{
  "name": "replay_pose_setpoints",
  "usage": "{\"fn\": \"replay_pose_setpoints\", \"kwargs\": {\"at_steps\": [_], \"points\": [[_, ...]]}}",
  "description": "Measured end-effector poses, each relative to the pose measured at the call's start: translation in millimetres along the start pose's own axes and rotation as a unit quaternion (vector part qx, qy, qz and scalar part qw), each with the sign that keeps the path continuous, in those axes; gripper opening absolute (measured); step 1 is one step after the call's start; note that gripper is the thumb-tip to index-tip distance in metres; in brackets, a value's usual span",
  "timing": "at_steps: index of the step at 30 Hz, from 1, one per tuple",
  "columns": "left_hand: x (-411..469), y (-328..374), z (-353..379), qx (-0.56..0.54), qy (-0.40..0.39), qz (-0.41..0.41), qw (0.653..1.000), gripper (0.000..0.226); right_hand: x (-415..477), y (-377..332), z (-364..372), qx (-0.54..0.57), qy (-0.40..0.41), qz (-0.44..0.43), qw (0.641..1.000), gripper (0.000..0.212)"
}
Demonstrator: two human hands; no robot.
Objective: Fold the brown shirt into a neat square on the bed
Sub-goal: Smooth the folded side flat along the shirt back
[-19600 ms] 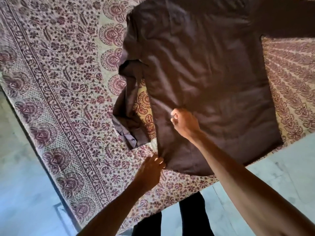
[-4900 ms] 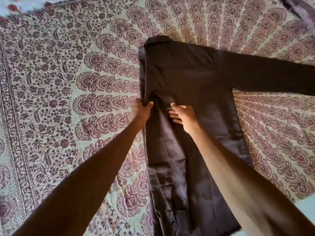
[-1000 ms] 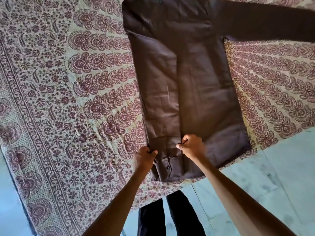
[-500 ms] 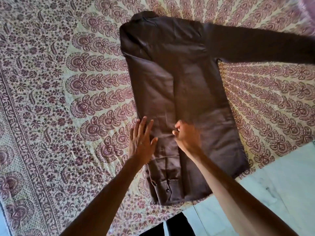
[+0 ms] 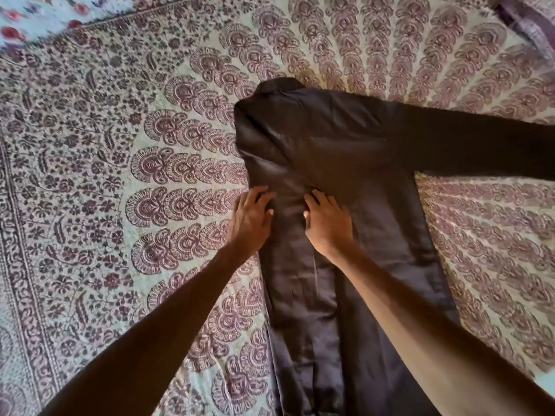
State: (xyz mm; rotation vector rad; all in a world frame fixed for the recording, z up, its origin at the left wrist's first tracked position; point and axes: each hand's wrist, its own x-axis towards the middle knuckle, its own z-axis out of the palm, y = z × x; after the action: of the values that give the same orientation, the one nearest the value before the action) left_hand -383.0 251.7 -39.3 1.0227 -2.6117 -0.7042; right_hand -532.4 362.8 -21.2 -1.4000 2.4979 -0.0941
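The brown shirt [image 5: 354, 163] lies flat on the patterned bedspread [image 5: 120, 181], collar away from me. Its left side is folded inward, with the left sleeve laid down along the fold toward me. The right sleeve stretches out to the right edge of the view. My left hand [image 5: 250, 217] rests flat on the shirt's left folded edge, fingers spread, partly over the bedspread. My right hand [image 5: 326, 222] presses flat on the folded strip beside it, fingers pointing away. Both hands sit at about mid-length of the shirt.
The maroon and cream bedspread covers the whole bed around the shirt. A striped purple cloth [image 5: 528, 16] lies at the top right corner. A light floral fabric [image 5: 36, 16] shows at the top left.
Both hands have slid up the folded strip, from the cuff end near the bed's edge to mid-shirt. They have let go of the cuff and now lie flat.
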Motion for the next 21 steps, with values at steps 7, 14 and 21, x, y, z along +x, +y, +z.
{"fn": "replay_pose_setpoints", "kwargs": {"at_steps": [7,14,21], "points": [[120.0,-49.4,-35.1,-0.006,0.061,-0.062,0.996,0.075,71.4,-22.6,-12.5,-0.006,0.096,-0.032,0.995,0.027],[191.3,-71.4,-57.1,0.176,-0.047,0.006,0.983,0.047,122.4,-39.8,-12.2,0.036,0.088,-0.064,0.993,0.032],[230.2,-102.0,-55.7,0.095,-0.036,-0.023,0.995,0.025,138.8,-36.5,-6.7,0.104,0.115,-0.059,0.986,0.010]]}}
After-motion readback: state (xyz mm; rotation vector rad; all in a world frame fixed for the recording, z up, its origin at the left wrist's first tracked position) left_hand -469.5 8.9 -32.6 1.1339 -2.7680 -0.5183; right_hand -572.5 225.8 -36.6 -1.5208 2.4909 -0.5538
